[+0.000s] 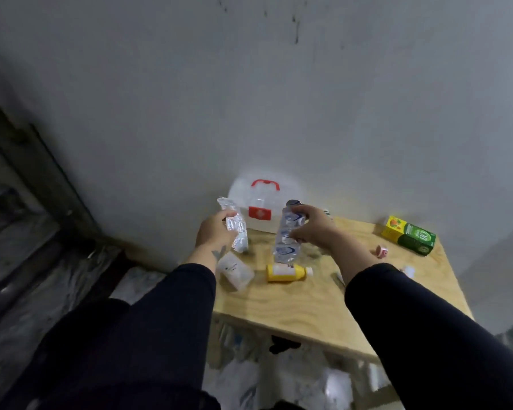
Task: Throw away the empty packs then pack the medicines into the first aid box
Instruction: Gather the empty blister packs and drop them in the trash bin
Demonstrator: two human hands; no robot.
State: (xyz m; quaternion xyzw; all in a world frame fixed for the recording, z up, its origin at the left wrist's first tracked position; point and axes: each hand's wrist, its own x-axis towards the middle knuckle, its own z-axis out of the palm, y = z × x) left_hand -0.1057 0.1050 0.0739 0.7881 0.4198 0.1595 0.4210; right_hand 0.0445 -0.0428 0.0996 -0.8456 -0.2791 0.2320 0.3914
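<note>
Above the pale plywood table point(308, 306), the left hand point(215, 232) grips a clear plastic blister pack point(234, 229) and the right hand point(314, 226) clasps a longer clear blue-printed strip point(286, 235). The translucent first aid box with red handle point(264, 202) stands against the wall behind them, a yellow bottle point(288, 272) lying just in front.

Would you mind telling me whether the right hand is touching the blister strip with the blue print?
Touching. The head view shows the right hand with its fingers wrapped around the upper part of the blue-printed blister strip, holding it above the table.

A green and yellow carton point(408, 235) lies at the far right corner of the wooden table point(293, 309); a small, perhaps pink, thing point(381, 251) lies near it.
</note>
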